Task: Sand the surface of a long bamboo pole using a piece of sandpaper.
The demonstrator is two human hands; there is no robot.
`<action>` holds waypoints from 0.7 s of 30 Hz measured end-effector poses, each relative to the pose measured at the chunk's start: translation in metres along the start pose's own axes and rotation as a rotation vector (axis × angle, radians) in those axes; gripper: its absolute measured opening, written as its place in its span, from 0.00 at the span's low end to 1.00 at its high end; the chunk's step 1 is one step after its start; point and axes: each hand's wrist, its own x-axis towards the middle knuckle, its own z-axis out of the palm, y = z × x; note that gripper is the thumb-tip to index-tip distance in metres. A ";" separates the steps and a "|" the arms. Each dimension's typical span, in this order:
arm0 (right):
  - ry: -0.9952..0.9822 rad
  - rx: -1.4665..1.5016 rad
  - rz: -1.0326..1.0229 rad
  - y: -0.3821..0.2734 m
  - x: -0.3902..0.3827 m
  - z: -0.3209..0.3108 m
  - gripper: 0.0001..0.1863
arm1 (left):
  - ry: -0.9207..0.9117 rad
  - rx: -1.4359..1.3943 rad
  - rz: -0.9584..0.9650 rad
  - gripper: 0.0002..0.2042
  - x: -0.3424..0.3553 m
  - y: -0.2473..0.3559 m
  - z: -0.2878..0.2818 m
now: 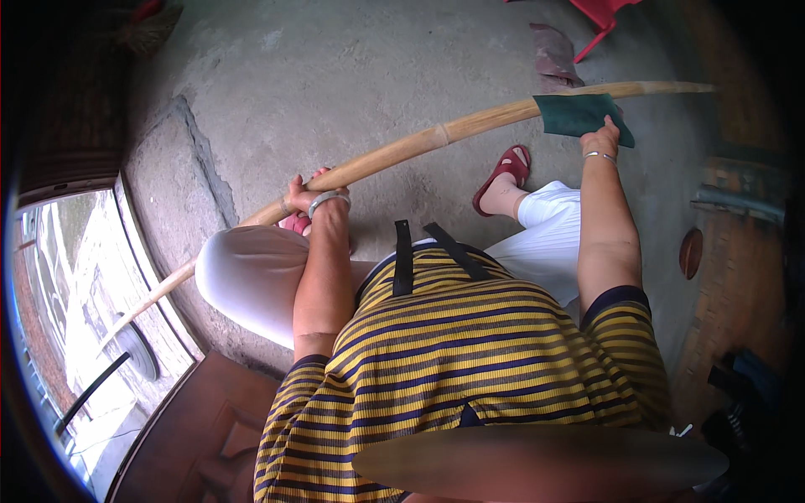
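Observation:
A long, pale bamboo pole (394,158) runs slantwise in front of me, from the doorway at the lower left to the upper right. My left hand (312,196) is closed around it near my left knee, fingertips showing at its far side. Out at the right, my right hand (600,141) grips a dark green sheet (574,114) that looks like sandpaper. The sheet lies over the pole and hides a short stretch of it. Whether it is wrapped underneath, I cannot tell.
A concrete floor (335,92) with a long crack lies ahead. A crumpled mauve cloth (555,57) and a red plastic stool (602,18) are at the far right. A wooden door (201,419) stands at lower left, beside a bright doorway. A broom head (149,29) shows at upper left.

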 end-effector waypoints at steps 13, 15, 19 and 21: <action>-1.175 -1.551 -1.517 -0.035 -0.131 0.018 0.37 | 0.054 0.017 0.019 0.11 -0.003 -0.004 0.004; -1.349 -1.670 -1.521 -0.009 -0.133 0.013 0.40 | 0.046 0.029 0.020 0.11 -0.005 -0.001 0.003; -1.534 -1.931 -1.395 0.003 -0.134 0.017 0.43 | 0.080 0.008 0.001 0.11 0.000 0.002 0.001; -1.524 -1.943 -1.309 -0.004 -0.131 0.018 0.43 | 0.085 0.002 -0.017 0.11 -0.005 0.000 0.001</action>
